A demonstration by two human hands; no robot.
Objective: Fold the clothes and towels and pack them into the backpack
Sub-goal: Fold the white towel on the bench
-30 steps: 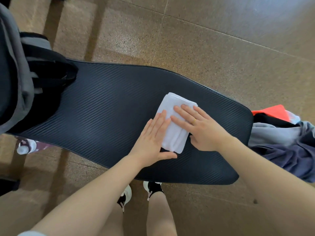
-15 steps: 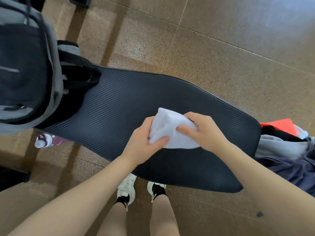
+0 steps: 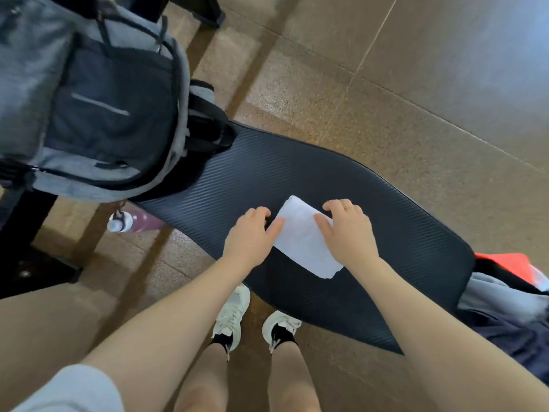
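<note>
A folded white towel (image 3: 306,242) is held over the black ribbed mat (image 3: 401,233). My left hand (image 3: 252,236) grips the towel's left edge, thumb on top and fingers curled under. My right hand (image 3: 347,230) grips its right edge the same way. A grey and black backpack (image 3: 89,99) stands at the mat's left end, its front pocket facing me. A heap of unfolded clothes (image 3: 511,307), orange, grey and dark blue, lies at the mat's right end.
A pink water bottle with a white cap (image 3: 130,223) lies on the tiled floor under the backpack. My white sneakers (image 3: 234,310) stand at the mat's near edge. Dark furniture legs (image 3: 26,227) are at the left.
The hands went from pressing flat on the towel to gripping both sides and lifting it. The view has swung left, so more of the backpack shows.
</note>
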